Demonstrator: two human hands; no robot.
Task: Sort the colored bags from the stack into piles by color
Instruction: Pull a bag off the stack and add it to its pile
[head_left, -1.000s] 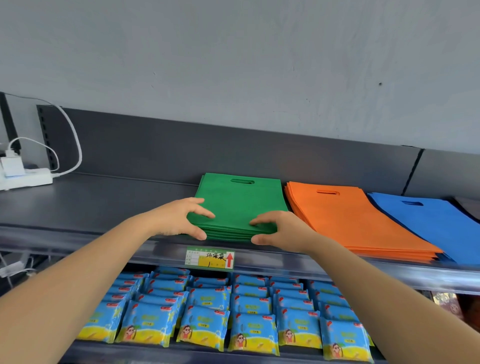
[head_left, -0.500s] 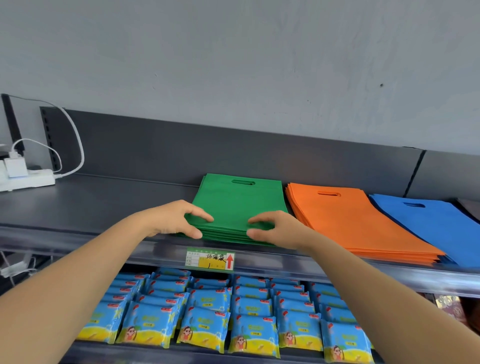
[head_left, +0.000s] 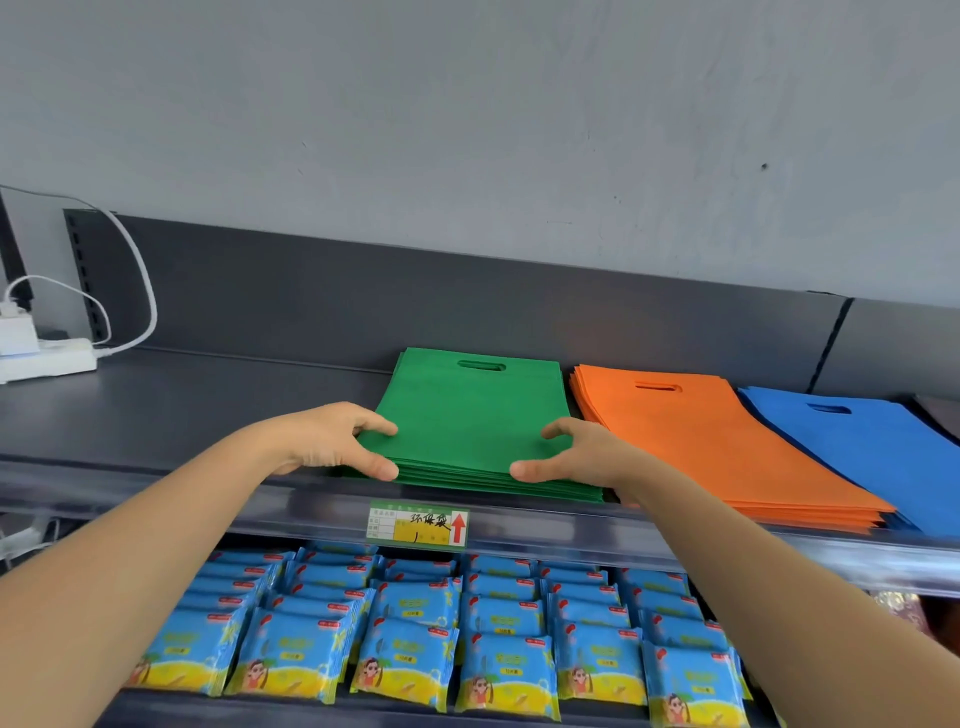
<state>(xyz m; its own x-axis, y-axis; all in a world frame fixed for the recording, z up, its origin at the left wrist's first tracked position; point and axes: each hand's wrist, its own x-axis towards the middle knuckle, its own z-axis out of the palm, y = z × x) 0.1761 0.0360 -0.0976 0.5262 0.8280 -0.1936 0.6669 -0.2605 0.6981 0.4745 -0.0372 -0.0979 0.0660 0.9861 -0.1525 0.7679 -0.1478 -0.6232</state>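
The left hand (head_left: 332, 441) and the right hand (head_left: 576, 454) both hold the green pile (head_left: 472, 415) at the front edge of the shelf (head_left: 208, 405).
At the back left corner of the shelf lies a white power strip (head_left: 49, 358). The left hand grips the front left corner of the green pile, with fingers curled on top and the thumb against the front side. The right hand grips the front right corner in the same way. Just beside it on the right lies the orange pile (head_left: 717, 447), then the blue pile (head_left: 872, 457), whose left edge is hidden by the orange one.

matt cloth green bags (head_left: 470, 421), smooth grey metal shelf (head_left: 182, 405) (faint sheen), glossy plastic packets (head_left: 405, 660)
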